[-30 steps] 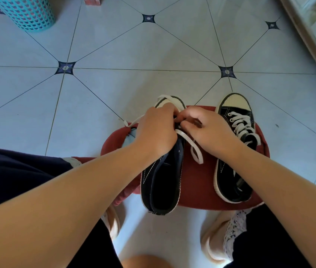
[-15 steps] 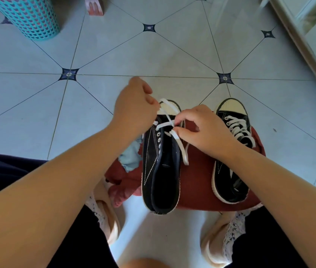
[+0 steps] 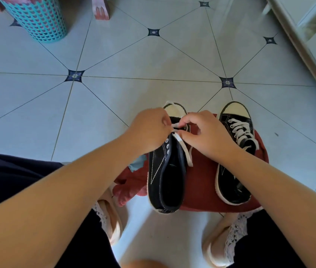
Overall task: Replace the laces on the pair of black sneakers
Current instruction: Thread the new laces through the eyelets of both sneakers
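Note:
Two black sneakers with cream toe caps stand on a red cloth (image 3: pixel 205 190) on the floor. The left sneaker (image 3: pixel 164 182) is mostly unlaced, its eyelets bare. A white lace (image 3: pixel 184 149) runs through its lowest eyelets, and one end hangs down its right side. My left hand (image 3: pixel 149 130) and my right hand (image 3: pixel 207 136) meet over the front of this sneaker, each pinching the lace. The right sneaker (image 3: pixel 234 163) is fully laced in white.
A turquoise perforated basket (image 3: pixel 37 18) stands at the far left on the grey tiled floor. A pink furniture leg (image 3: pixel 101 8) is behind it. White furniture (image 3: pixel 308 35) runs along the right edge. My knees and slippered feet flank the cloth.
My left hand had lifted up and to the left, drawing the lace out; now it has come back down to the front of the left sneaker beside my right hand.

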Tool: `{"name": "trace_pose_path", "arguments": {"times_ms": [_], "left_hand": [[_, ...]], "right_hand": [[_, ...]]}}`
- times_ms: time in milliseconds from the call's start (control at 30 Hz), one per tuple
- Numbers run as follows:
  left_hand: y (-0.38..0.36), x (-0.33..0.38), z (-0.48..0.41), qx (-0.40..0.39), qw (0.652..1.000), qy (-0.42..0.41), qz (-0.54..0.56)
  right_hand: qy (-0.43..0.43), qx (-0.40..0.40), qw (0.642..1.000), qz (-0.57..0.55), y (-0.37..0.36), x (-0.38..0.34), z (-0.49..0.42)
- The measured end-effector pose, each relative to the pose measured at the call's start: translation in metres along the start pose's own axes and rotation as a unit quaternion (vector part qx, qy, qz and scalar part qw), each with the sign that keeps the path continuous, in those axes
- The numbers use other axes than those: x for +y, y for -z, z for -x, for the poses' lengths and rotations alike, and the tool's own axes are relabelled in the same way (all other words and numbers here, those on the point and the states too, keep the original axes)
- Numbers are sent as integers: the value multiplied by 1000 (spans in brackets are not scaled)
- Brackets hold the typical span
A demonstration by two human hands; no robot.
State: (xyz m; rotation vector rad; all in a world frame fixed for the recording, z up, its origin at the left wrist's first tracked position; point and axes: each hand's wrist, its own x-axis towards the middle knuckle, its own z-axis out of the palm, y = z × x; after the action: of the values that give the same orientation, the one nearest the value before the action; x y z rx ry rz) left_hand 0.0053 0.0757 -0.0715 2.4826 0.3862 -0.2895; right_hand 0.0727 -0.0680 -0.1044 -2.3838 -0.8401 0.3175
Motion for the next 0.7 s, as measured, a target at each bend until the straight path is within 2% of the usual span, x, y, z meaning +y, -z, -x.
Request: {"name": "trace_pose_path", "arguments": {"times_ms": [100, 233, 300, 367, 400, 467, 533, 600, 633, 667, 700], "left_hand": [[-10, -5, -7, 2, 993, -56, -106], [-6, -1, -18, -32, 983, -59, -171], [4, 6, -19, -19, 995, -33, -90], [21, 11, -14, 24, 994, 11, 106], [32, 13, -10, 40, 969, 22, 242], [53, 13, -1, 63, 874, 8, 481], [59, 12, 6, 45, 792, 4, 608], [51, 11, 9, 1, 752, 30, 658], [46, 11, 9, -9, 759, 43, 650], [39, 12, 7, -7, 792, 55, 609], [33, 11, 4, 4, 842, 63, 536]], "right_hand": [[4, -8, 1000, -1, -4, 0, 1], [-4, -11, 1000, -6, -5, -1, -1], [-11, -10, 1000, -13, -3, -3, -2], [-18, -14, 1000, -3, 0, -3, -3], [-21, -16, 1000, 2, 2, -3, -3], [-28, -15, 999, -11, 3, -2, -3], [-31, -15, 999, -20, 1, -2, -2], [-27, -17, 999, -13, -2, -2, 0], [-25, -18, 999, -15, -4, -3, 0], [-25, -17, 999, -17, -4, -3, 0], [-27, -16, 999, -18, -5, -2, 0]]}}
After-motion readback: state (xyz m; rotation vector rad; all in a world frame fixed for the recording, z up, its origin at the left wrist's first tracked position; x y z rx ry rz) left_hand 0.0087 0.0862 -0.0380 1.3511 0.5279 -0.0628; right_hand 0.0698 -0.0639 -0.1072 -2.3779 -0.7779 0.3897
